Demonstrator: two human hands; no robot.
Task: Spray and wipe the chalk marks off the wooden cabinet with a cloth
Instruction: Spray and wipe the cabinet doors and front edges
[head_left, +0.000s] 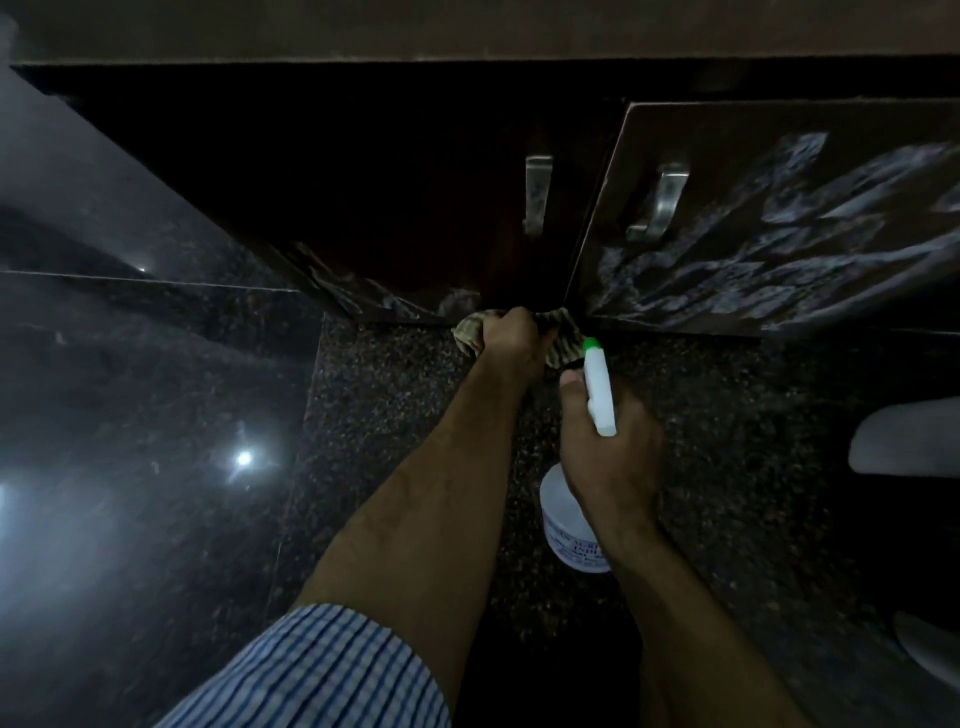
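Dark wooden cabinet (395, 208), two doors, rigid, should take firm rubbing. Its right door (727, 171) looks slightly ajar and is covered in pale scribbled chalk marks (779, 249); smaller smears sit along the left door's bottom edge. Speckled dark stone floor (395, 426) in front of the cabinet gives open room for both arms. A polished dark panel left of the cabinet closes off that side.

Translucent white plastic spray bottle with a green nozzle tip (600, 389) is just in front of the cabinet base, nozzle toward the right door. Probably light and stiff, slick if wet; best held at the neck. Right hand (608, 457) has its fingers curled round that neck.

Striped beige soft cloth (563, 349) is bunched at the cabinet's bottom edge where the doors meet. Limp and light, so it needs a full-fist hold. Left hand (511, 338) clenches it tight against the base.

Curved metal handles (657, 202), one per door, stick out and are likely snag points. The ajar door may swing under pressure.
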